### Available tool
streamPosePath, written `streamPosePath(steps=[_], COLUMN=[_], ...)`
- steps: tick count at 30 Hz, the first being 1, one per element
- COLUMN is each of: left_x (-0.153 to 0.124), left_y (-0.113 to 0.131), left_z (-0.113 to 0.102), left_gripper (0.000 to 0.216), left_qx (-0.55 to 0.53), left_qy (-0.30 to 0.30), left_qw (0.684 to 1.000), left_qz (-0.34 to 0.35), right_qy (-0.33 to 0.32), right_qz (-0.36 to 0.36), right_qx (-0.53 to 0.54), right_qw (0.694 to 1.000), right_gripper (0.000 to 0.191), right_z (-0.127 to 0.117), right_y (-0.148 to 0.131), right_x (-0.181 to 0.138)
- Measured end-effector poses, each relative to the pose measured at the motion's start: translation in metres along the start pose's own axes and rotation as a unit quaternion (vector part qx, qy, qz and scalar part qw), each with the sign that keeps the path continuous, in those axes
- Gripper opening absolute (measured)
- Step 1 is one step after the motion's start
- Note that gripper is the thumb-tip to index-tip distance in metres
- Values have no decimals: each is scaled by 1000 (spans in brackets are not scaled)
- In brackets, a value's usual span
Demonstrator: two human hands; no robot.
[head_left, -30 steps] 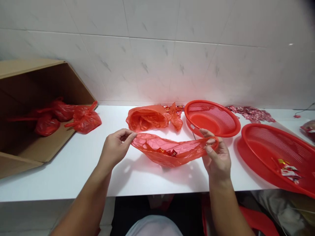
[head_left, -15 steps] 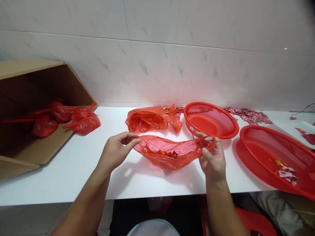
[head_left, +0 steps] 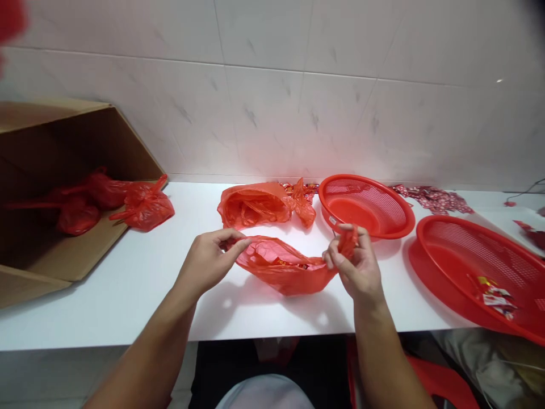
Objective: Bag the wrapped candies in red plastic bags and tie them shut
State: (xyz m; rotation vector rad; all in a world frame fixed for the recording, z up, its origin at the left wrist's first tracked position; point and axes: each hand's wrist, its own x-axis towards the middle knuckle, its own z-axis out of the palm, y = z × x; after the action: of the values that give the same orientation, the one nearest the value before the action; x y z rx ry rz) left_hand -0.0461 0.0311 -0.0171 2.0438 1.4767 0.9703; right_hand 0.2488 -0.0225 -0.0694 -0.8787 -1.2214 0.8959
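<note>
Between my hands hangs a red plastic bag [head_left: 289, 279], its mouth partly open, with a few small red packets [head_left: 281, 262] visible inside. My left hand [head_left: 213, 255] pinches the bag's left edge between thumb and fingers. My right hand [head_left: 355, 261] is closed round the gathered right end, and a tuft of red plastic sticks up between its fingers. Just behind the bag lies a rolled stack of red plastic bags [head_left: 255, 205] on the white table [head_left: 128, 284].
On the left a cardboard box [head_left: 140, 147] lies on its side, with several tied red bags [head_left: 149, 207] in and at its opening. A round red basket [head_left: 366, 207] and a larger red basket [head_left: 451, 267] holding some packets stand on the right. Patterned packets [head_left: 438, 199] lie along the wall.
My right hand has moved inward and bunched the bag's right end, so the mouth is narrower. My left hand keeps its pinch. A blurred red shape has appeared at the top left.
</note>
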Motion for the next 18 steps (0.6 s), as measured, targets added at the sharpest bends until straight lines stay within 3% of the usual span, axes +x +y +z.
streamPosePath(steps=[2, 5, 7, 9, 11, 14, 16, 18], left_x=[-2, -8, -13, -17, -20, -20, -19, -19], left_y=[16, 40, 51, 53, 46, 26, 15, 9], left_z=[8, 21, 28, 33, 35, 39, 43, 47], left_gripper=[27, 21, 19, 15, 15, 36, 35, 21], left_qx=[-31, -73, -86, -86, -76, -63, -79, -104], left_qy=[-21, -75, -113, -129, -102, -40, -67, -102], left_qw=[999, 992, 985, 980, 981, 989, 989, 985], left_qz=[24, 65, 94, 125, 143, 125, 105, 88], right_qy=[-80, -208, -251, -261, -259, -250, -256, -270], right_qz=[33, 72, 63, 46, 45, 79, 121, 171], right_qx=[-62, -180, -226, -232, -214, -181, -155, -128], right_qw=[994, 959, 939, 936, 941, 948, 947, 939], right_gripper=[62, 84, 65, 30, 14, 33, 46, 53], right_z=[13, 41, 58, 67, 67, 56, 51, 49], right_y=[-9, -18, -19, -17, -11, 0, 7, 13], right_x=[3, 8, 12, 15, 18, 19, 18, 17])
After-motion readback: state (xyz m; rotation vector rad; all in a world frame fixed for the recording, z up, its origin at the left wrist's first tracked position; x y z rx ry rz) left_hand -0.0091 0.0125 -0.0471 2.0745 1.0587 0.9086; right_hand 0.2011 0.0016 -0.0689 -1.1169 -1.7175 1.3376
